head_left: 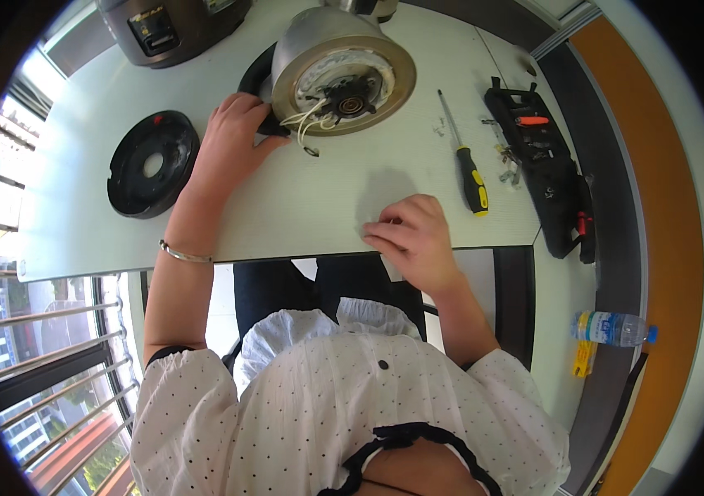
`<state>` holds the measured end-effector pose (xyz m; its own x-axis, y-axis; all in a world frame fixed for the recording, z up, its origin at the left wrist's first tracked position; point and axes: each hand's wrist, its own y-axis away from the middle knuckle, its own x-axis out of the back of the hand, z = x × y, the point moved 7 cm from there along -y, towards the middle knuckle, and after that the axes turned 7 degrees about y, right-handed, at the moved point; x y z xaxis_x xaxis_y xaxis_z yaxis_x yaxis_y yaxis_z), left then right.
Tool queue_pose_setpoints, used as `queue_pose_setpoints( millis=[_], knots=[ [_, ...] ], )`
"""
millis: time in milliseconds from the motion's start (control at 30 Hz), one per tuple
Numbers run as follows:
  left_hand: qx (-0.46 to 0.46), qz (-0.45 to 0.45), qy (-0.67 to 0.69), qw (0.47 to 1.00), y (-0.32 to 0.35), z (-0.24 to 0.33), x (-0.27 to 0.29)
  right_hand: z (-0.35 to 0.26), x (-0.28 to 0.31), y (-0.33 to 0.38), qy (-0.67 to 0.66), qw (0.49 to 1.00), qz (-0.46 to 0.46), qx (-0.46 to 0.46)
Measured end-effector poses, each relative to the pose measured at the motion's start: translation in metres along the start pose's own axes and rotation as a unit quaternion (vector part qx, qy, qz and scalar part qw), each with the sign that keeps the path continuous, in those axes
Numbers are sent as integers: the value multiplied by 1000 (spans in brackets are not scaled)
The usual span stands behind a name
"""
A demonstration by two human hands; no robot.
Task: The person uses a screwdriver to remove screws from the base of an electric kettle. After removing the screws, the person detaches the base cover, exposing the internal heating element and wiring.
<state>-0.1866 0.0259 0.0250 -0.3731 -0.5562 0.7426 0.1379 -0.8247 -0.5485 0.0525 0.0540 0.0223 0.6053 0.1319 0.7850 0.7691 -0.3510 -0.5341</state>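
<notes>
A metal electric kettle (pixel 302 41) lies on its side on the white table, its opened underside facing me. Loose white wires (pixel 309 122) hang from the black round connector (pixel 350 102) in the middle of that underside. My left hand (pixel 238 132) is wrapped round the kettle's black handle (pixel 258 73). Near the table's front edge, my right hand (pixel 408 235) is closed in a pinch, with thumb and forefinger together. Whatever is between those fingertips is too small to name. To the left of my left forearm rests a round black base cover (pixel 152 165).
A yellow-and-black screwdriver (pixel 472 180) lies right of the kettle, beside small loose parts (pixel 507 165). Farther right is an open black tool case (pixel 544 157). A dark rice cooker (pixel 162 33) stands at the back left, and a plastic water bottle (pixel 615 329) lies at the right.
</notes>
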Motion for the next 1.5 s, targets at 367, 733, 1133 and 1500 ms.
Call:
queue_pose_setpoints(
  millis=[367,733,1133,1500],
  knots=[
    [-4,-14,-14,1000,3,-1,1,8,-4,16,41,996,62,39],
    [-19,-8,-20,1000,2,0,-8,47,7,16,167,980,107,27],
    [-109,47,-202,972,43,82,65,57,5,2,287,952,94,37],
    [129,-17,-320,939,136,8,94,64,0,-7,295,949,112,4]
  ],
)
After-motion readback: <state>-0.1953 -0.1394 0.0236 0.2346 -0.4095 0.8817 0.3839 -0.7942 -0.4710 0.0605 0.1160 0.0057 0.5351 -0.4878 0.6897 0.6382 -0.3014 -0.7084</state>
